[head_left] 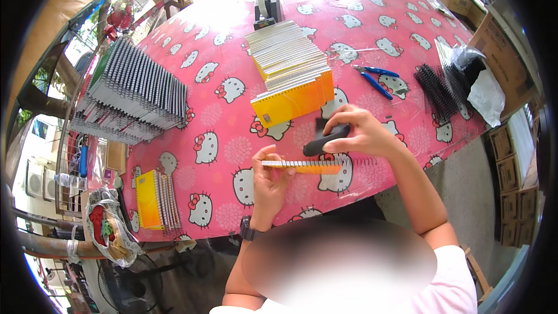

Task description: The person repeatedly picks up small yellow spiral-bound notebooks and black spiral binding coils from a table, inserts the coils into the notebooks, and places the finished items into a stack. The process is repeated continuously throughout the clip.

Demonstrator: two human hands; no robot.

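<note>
My left hand (268,183) is closed on the left end of a small orange notebook (317,168), held edge up above the near part of the table. A dark spiral coil (364,162) runs along the notebook's edge and sticks out past its right end. My right hand (366,132) grips a rounded black object (322,143), perhaps a hand tool, just above the notebook. Whether it touches the coil I cannot tell. Beyond my hands stands a row of yellow-orange notebooks (293,103) without visible coils. At the left lie several coil-bound yellow notebooks (150,200).
A tall stack of coiled books (139,93) stands at the left on the pink patterned tablecloth (209,180). Blue-handled pliers (376,80) and loose black coils (436,90) lie at the right. A tape dispenser (267,11) sits behind the notebooks. A plastic bag (107,227) hangs at the left edge.
</note>
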